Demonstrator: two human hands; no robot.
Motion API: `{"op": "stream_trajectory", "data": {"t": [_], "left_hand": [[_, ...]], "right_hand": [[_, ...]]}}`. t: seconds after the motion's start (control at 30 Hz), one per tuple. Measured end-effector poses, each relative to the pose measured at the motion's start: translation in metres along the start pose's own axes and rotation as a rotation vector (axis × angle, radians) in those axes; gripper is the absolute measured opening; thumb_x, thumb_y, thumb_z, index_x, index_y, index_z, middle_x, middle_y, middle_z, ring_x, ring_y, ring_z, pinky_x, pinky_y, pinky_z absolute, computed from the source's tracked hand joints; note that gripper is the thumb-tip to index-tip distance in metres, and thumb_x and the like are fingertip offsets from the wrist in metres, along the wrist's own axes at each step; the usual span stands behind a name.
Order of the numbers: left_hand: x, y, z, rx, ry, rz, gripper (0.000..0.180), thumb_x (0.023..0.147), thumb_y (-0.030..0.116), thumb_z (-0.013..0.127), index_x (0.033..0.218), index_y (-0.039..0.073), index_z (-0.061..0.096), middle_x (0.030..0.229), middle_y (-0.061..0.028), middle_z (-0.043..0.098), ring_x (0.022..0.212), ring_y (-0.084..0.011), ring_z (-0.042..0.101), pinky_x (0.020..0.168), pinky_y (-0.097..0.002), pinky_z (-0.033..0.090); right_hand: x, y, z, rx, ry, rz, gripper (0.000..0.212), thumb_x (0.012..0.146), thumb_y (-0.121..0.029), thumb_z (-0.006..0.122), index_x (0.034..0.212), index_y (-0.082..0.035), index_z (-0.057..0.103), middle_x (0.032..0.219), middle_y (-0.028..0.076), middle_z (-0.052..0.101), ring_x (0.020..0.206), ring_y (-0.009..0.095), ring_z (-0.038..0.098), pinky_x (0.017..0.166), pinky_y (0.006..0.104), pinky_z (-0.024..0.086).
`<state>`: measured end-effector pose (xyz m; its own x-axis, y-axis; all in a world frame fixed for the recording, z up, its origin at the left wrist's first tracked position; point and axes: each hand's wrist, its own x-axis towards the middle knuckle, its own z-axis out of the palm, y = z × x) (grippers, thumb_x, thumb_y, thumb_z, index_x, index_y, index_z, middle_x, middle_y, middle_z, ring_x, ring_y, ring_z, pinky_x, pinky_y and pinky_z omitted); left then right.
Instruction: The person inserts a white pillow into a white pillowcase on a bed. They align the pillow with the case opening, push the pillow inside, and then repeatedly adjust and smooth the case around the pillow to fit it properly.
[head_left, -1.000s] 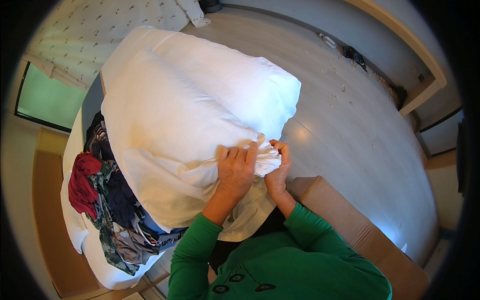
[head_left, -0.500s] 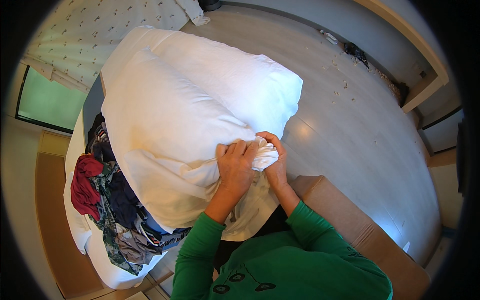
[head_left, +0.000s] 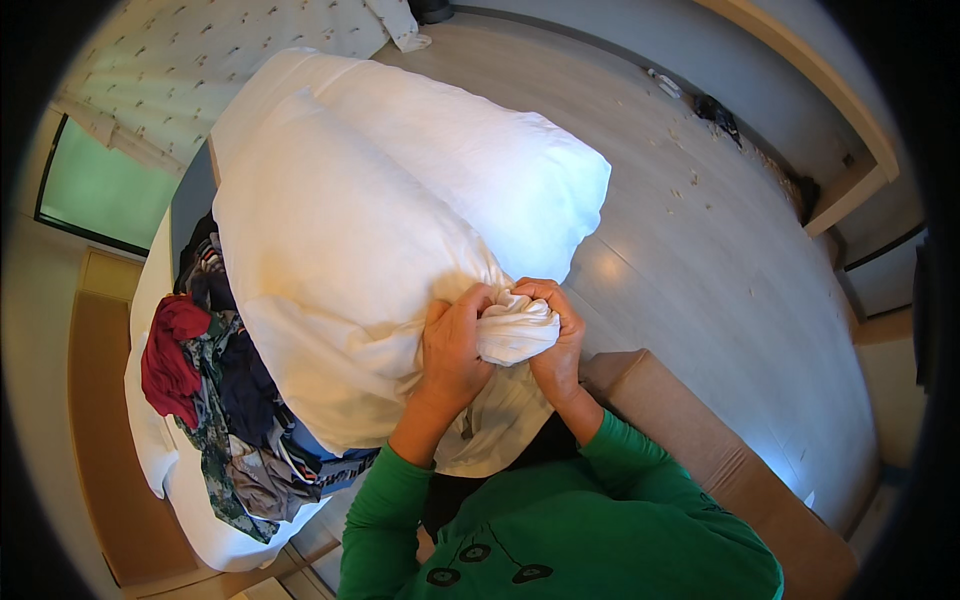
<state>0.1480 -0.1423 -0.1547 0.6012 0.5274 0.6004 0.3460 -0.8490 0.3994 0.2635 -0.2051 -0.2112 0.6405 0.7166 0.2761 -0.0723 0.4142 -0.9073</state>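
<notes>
A big, puffed white fabric cover [head_left: 330, 220], like a stuffed pillowcase or duvet cover, spreads out before me. Its gathered, twisted end [head_left: 520, 330] bunches up between my two hands. My left hand [head_left: 455, 345] is closed round the left side of the bunch, thumb on top. Fingers curled over, my right hand [head_left: 555, 335] grips the bunch from the right. Part of the cloth hangs below my wrists toward my lap. A second bulky white bundle [head_left: 500, 170] lies behind, against the first. What fills the fabric is hidden.
Left of the cover lies a heap of clothes [head_left: 245, 390], with a red garment [head_left: 175, 345] on top. A cardboard box [head_left: 690, 440] stands close at my right. Small scraps and a black bag [head_left: 715, 115] lie on the grey floor [head_left: 690, 270] by the far wall. A patterned curtain [head_left: 230, 60] hangs far left.
The gathered end now shows as a larger, rounder twisted knob. My left hand has turned with its thumb upward and shifted slightly left; my right hand has come slightly lower.
</notes>
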Motion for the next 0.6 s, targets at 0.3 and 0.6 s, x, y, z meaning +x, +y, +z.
{"op": "stream_trajectory", "data": {"t": [0.3,0.6], "left_hand": [[0.004,0.0,0.007,0.187,-0.079,0.094,0.048,0.072,0.011,0.079,0.115,0.001,0.062,0.091,-0.0124,0.066,0.083,-0.0306,0.065,0.074,-0.0403,0.046],[0.019,0.003,0.011,0.24,-0.22,-0.05,0.057,0.075,0.009,0.076,0.129,0.004,0.06,0.095,-0.0134,0.068,0.082,-0.0318,0.066,0.073,-0.0422,0.047]], "right_hand": [[-0.002,0.01,-0.005,0.136,0.048,0.108,0.025,0.088,0.009,0.069,0.108,-0.005,0.065,0.117,0.009,0.07,0.106,0.014,0.063,0.097,0.0305,0.051],[0.004,0.02,-0.005,0.229,0.063,0.19,0.018,0.091,0.008,0.065,0.103,-0.005,0.062,0.115,0.009,0.071,0.106,0.015,0.064,0.096,0.0308,0.052]]}}
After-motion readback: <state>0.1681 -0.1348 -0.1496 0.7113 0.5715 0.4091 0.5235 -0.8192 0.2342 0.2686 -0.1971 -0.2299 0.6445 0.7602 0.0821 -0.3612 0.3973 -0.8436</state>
